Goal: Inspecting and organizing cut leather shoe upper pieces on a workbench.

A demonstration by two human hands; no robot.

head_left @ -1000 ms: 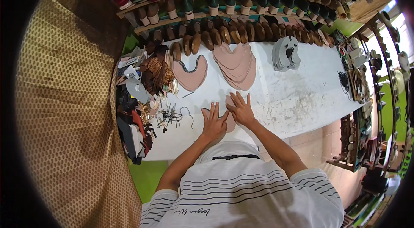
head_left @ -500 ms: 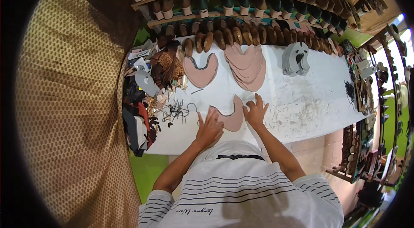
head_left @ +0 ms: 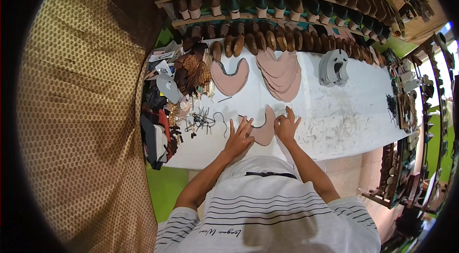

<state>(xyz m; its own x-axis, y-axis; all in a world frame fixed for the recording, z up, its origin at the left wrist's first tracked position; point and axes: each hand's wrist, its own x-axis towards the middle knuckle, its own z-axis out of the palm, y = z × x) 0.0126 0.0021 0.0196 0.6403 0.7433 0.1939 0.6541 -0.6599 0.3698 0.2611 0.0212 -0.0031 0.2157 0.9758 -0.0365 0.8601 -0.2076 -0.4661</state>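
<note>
A pink U-shaped shoe-upper piece (head_left: 262, 134) lies flat on the white table in front of me, with a dark strip along its inner curve. My left hand (head_left: 238, 140) rests with spread fingers over the piece's left arm and hides part of it. Beside the right edge is my right hand (head_left: 286, 128), its fingers apart and somewhat bent; I see nothing held in it. Farther back lie a similar pink piece with a dark inner edge (head_left: 230, 83) and a fanned stack of pink pieces (head_left: 281, 81).
A stack of grey cut pieces (head_left: 333, 69) sits at the back right. Leather scraps (head_left: 193, 69) and tangled dark cords (head_left: 203, 120) crowd the left side. Rows of brown wooden shoe lasts (head_left: 260, 41) line the far edge, below shelves of shoes (head_left: 262, 6).
My left hand's fingers have spread and shifted on the piece's left arm. My right hand stays by the right edge, with its fingers more bent. The whole view has shifted slightly.
</note>
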